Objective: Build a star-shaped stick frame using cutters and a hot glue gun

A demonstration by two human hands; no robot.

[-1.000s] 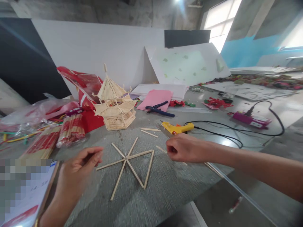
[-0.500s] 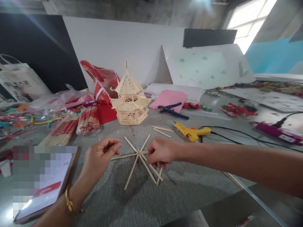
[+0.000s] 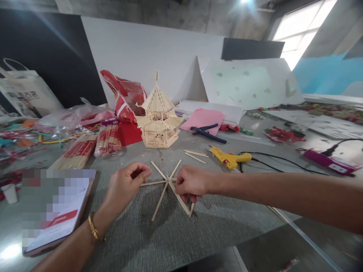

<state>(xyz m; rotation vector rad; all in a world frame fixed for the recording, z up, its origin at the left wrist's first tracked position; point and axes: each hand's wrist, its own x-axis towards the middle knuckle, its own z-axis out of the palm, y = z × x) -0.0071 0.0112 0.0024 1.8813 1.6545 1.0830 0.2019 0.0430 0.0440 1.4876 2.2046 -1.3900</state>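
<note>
Thin wooden sticks [image 3: 159, 202] lie joined at the middle like the spokes of a wheel on the grey table. My right hand [image 3: 190, 183] is closed over the right side of this star, pinching a wooden stick [image 3: 181, 202] that lies along the lower-right spoke; its upper part is under my fingers. A short stick [image 3: 192, 209] meets that spoke's outer end at an angle. My left hand [image 3: 129, 183], thumb and forefinger together, is at the outer end of the left spoke [image 3: 154, 184]. Whether anything is between those fingertips cannot be made out.
Behind the star stands a stick-built pavilion model [image 3: 159, 121]. Two loose sticks [image 3: 196, 155], a yellow glue gun [image 3: 231, 158] with its cord and dark-handled pliers [image 3: 208, 132] lie to the right. At left are a tablet [image 3: 64, 215] and bundled sticks [image 3: 107, 139].
The stick in my right hand has swung in against the lower-right spoke, where before a gap showed between them. My left hand has shifted slightly right. The view has tilted a little.
</note>
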